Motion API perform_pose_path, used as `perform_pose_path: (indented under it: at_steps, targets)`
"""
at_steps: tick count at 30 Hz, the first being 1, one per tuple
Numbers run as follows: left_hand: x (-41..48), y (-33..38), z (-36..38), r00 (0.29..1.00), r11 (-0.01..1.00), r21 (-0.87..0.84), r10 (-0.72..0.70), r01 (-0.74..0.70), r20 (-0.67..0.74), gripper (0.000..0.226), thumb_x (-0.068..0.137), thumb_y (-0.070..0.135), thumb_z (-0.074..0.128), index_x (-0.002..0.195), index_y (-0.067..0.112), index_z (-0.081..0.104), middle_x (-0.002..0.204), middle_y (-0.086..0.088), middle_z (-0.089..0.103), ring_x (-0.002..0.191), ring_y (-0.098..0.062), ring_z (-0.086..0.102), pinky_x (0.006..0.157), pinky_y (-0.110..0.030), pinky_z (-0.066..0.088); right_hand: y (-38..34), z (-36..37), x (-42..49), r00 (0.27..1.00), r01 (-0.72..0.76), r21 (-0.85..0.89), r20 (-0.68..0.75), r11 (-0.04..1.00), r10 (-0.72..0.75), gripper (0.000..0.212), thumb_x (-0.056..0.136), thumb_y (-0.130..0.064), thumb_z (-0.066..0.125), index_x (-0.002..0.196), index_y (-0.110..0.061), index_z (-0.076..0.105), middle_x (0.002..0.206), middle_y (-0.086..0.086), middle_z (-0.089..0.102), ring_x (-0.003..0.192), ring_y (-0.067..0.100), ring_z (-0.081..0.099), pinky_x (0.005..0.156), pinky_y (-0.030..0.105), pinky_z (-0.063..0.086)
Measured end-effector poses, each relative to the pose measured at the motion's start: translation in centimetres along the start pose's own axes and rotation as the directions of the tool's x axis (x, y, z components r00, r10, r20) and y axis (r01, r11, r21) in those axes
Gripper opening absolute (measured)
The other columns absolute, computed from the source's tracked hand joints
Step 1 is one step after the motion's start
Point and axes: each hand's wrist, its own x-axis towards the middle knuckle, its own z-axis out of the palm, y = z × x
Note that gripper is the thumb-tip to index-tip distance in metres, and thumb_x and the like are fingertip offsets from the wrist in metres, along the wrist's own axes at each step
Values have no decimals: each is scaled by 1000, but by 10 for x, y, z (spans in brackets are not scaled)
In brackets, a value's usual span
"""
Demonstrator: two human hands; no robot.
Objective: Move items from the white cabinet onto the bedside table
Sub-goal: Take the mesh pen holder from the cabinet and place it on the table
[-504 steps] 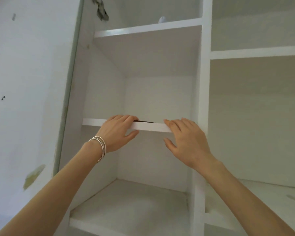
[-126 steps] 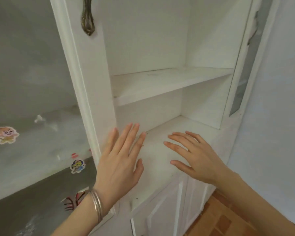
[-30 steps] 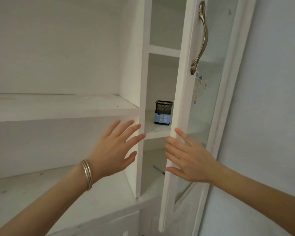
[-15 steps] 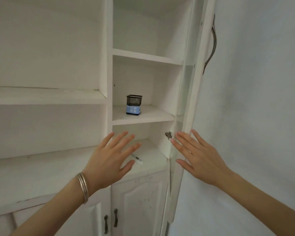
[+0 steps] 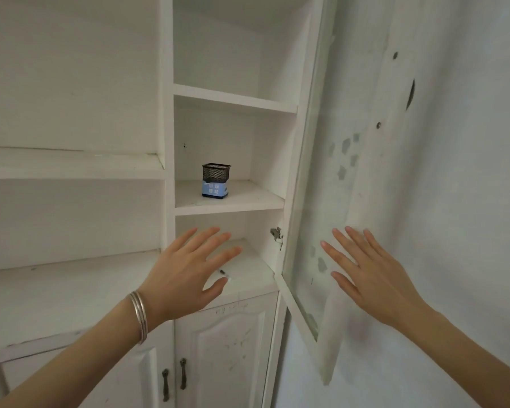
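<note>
Black wire mesh forms the cup (image 5: 216, 180), which has a blue band round its base. It stands upright on a shelf (image 5: 248, 201) in the narrow right bay of the white cabinet (image 5: 165, 113), with nothing touching it. Below the cup, on the ledge (image 5: 253, 266) under that shelf, lies a small pen (image 5: 225, 273), just at the tip of the left thumb.

The left hand (image 5: 186, 272) is raised below the cup and a little to its left, back toward the camera. Its fingers (image 5: 183, 240) are straight and fanned apart, the thumb out to the side, and it holds nothing. Whether it touches the ledge or the pen cannot be told. Silver bangles (image 5: 139, 316) ring its wrist.

Below and right of the cup, the right hand (image 5: 368, 269) is also flat and empty. Its fingers (image 5: 348, 244) are spread wide in front of the open glass door (image 5: 312, 172), but contact with the pane cannot be told. A metal hinge (image 5: 276, 232) sits on the bay's side wall, below and right of the cup, between the two hands.

Well below the cup are closed lower doors with dark handles (image 5: 183, 373). Right of the cup, beyond the glass door, is a pale scuffed wall (image 5: 468, 172).
</note>
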Motion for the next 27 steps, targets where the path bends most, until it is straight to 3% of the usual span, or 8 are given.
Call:
perform_pose_path:
  at_steps: [6, 12, 16, 23, 27]
  targets:
    - [32, -11, 11, 1000, 1000, -4, 25, -25, 11, 53, 84, 45, 40, 132, 28, 52, 135, -3, 53, 127, -26, 47, 105, -45, 35, 8, 17, 35, 987, 129, 60, 91, 990, -134, 56, 100, -41, 12, 133, -17, 50, 132, 11, 54, 123, 25, 50, 108, 41, 22]
    - [44, -46, 21, 1000, 1000, 8, 13, -13, -16, 52, 83, 45, 39, 130, 27, 54, 132, -4, 55, 124, -26, 49, 105, -41, 35, 16, 32, 51, 974, 209, 117, 59, 971, -217, 45, 96, -35, 33, 136, -20, 45, 131, 7, 55, 123, 21, 49, 107, 39, 27]
    - [50, -67, 35, 1000, 1000, 13, 11, -11, -4, 51, 83, 44, 40, 129, 26, 55, 133, -3, 55, 124, -26, 49, 103, -41, 34, 25, 46, 61, 975, 202, 132, 68, 970, -212, 46, 97, -35, 30, 141, -23, 36, 134, 7, 52, 125, 21, 47, 110, 39, 24]
    - [59, -103, 55, 999, 1000, 2, 22, -22, -31, 49, 83, 42, 41, 126, 24, 58, 128, -4, 57, 119, -27, 52, 100, -39, 36, 35, 60, 71, 964, 257, 134, 32, 957, -264, 43, 98, -34, 29, 138, -22, 41, 132, 7, 54, 118, 21, 52, 105, 36, 31]
    - [67, -112, 70, 997, 997, -5, 72, -72, -3, 51, 82, 42, 40, 126, 22, 58, 127, -7, 58, 118, -29, 54, 97, -43, 42, 46, 68, 71, 986, 155, 160, 36, 975, -163, 44, 99, -34, 27, 141, -23, 33, 134, 9, 53, 120, 23, 50, 107, 35, 28]
